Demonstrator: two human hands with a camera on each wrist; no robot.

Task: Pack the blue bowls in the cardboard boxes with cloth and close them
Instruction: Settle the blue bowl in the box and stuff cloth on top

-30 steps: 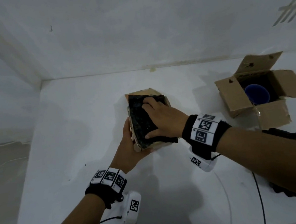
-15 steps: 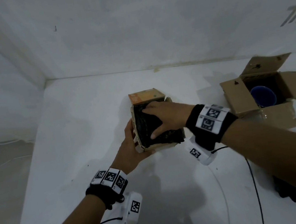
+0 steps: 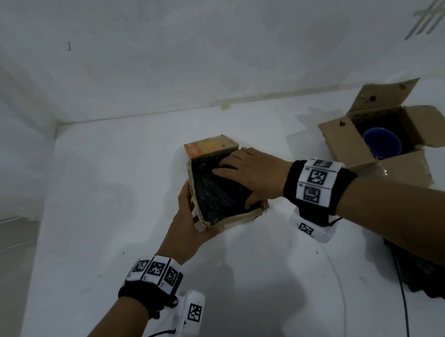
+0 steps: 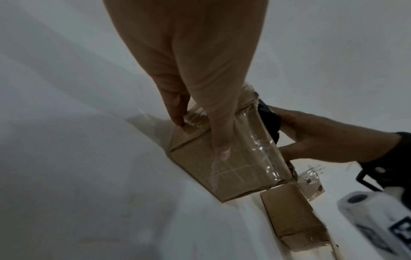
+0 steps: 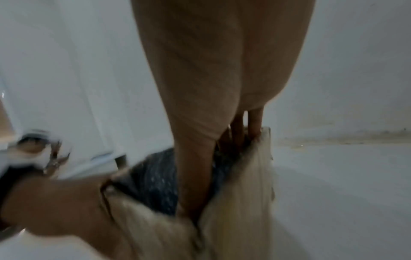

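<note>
A small cardboard box (image 3: 236, 218) sits tilted at the table's centre, its orange flap (image 3: 210, 148) standing up at the far side. Black cloth (image 3: 213, 195) fills its opening. My left hand (image 3: 191, 217) grips the box's left side and near corner, the fingers lying along its taped face (image 4: 233, 167). My right hand (image 3: 256, 172) lies flat on the cloth, with the thumb (image 5: 193, 167) tucked down inside the near wall. No bowl shows in this box. A second cardboard box (image 3: 345, 143) stands open at the right with a blue bowl (image 3: 382, 141) inside.
Another dark cloth (image 3: 428, 277) lies on the white table (image 3: 108, 211) near the front right, partly under my right forearm. Cables (image 3: 402, 300) run beside it. White walls close off the back and left. A loose flap (image 4: 289, 216) spreads beside the held box.
The centre box has turned, so its orange flap now shows at the far side. My right hand has slid across the cloth, its fingers now pointing left. My left hand still holds the box.
</note>
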